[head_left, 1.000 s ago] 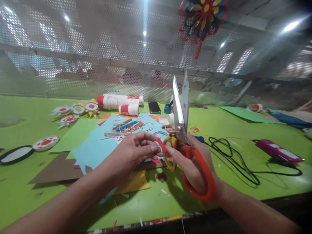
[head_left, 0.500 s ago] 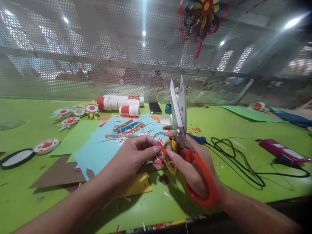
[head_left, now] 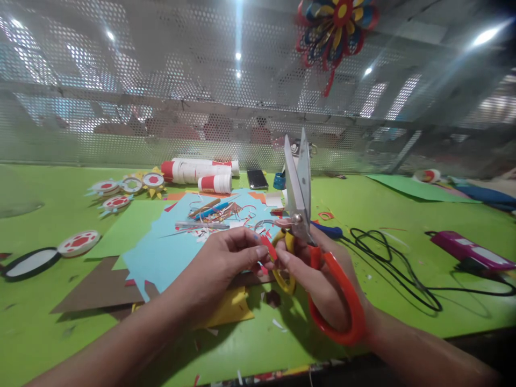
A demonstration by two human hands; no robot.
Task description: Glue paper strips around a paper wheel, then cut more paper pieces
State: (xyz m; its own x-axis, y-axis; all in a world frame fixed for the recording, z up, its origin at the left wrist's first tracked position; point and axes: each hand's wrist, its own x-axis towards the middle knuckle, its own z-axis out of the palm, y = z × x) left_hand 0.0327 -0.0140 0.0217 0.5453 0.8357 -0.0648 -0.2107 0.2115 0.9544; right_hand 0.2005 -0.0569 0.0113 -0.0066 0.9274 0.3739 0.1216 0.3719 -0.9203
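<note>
A small strip of red paper [head_left: 269,247] is pinched between the thumb and fingertips of my left hand [head_left: 226,258]. My right hand [head_left: 322,285] has the large orange-handled scissors [head_left: 298,209] hooked round it, their steel blades pointing up and slightly parted. The thumb and finger of that same hand also touch the right end of the red strip. Just behind these fingertips shows a yellow ring [head_left: 288,269], partly hidden, so I cannot tell what it belongs to. Below both hands lies a light blue paper sheet [head_left: 157,252] with scraps and pens on it.
Stacked paper cups [head_left: 215,184] lie at the back beside a phone [head_left: 257,179]. Decorated discs [head_left: 116,202] sit at left, near a black-rimmed oval [head_left: 32,263]. At right a black cord [head_left: 407,285] runs by a purple power strip [head_left: 470,250]. A perforated screen [head_left: 181,107] stands behind.
Both hands keep their hold on the red strip. The scissors have shifted very slightly right and down, along with a small shift of the whole view.
</note>
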